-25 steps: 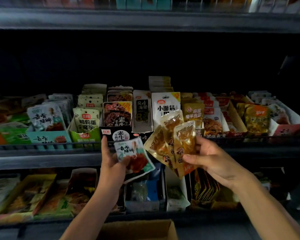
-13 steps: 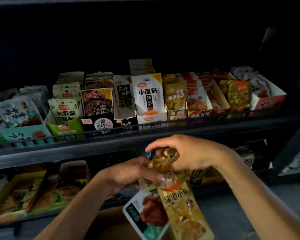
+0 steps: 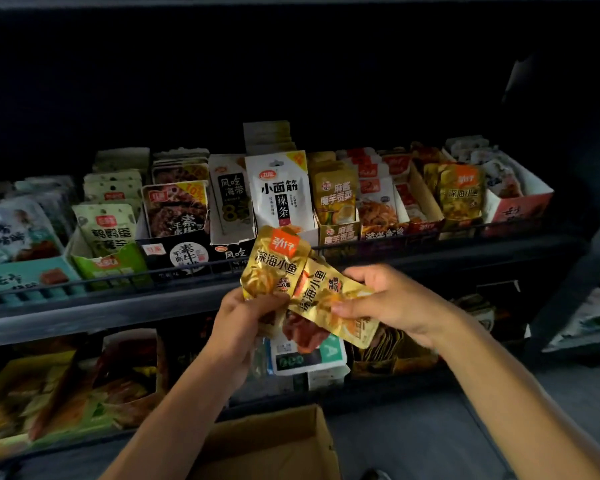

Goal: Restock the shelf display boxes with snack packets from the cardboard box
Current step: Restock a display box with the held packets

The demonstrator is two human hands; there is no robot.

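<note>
My left hand (image 3: 238,322) grips a gold fish-snack packet (image 3: 272,263) by its lower edge, together with a teal and white packet (image 3: 305,355) that hangs behind it. My right hand (image 3: 392,299) pinches a second gold packet (image 3: 329,299), which lies tilted across the first. Both hands hover in front of the shelf rail, below the row of display boxes. A display box of matching gold packets (image 3: 459,195) stands at the right of the shelf. The open cardboard box (image 3: 274,445) sits low between my forearms.
The upper shelf holds a row of display boxes, among them a white noodle-snack packet (image 3: 281,192), a black box (image 3: 187,252) and a teal box (image 3: 25,277). A dark wire rail (image 3: 430,237) fronts them. A lower shelf (image 3: 66,386) carries more boxes.
My hands rose from above the cardboard box to the shelf rail. The gold packets now face me, spread apart between both hands, and the teal packet sits behind them.
</note>
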